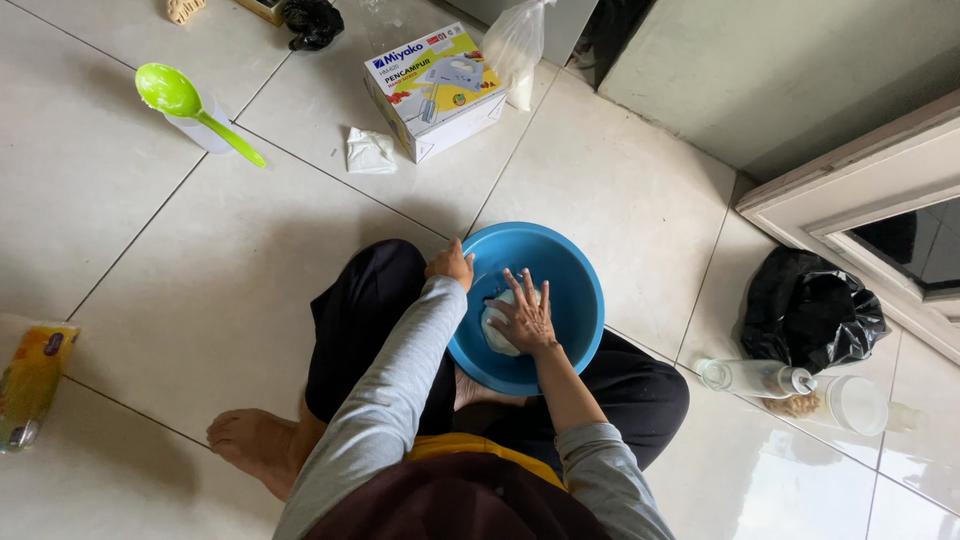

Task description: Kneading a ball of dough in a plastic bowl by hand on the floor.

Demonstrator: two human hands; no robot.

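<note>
I sit on a tiled floor with a blue plastic basin (pixel 570 270) between my legs. My left hand (pixel 451 264) grips the basin's near-left rim. Inside the basin lies a pale lump of dough (pixel 495 335). My right hand (pixel 523 312) presses flat on top of it, fingers spread. Most of the dough is hidden under that hand.
A cardboard box showing a hand mixer (pixel 434 88) and a clear plastic bag (pixel 517 48) stand beyond the basin. A green ladle (pixel 188 104) rests on a cup at the upper left. A black bag (pixel 808 310), a bottle (pixel 752 376) and a jar (pixel 850 404) lie right. A yellow packet (pixel 32 380) lies far left.
</note>
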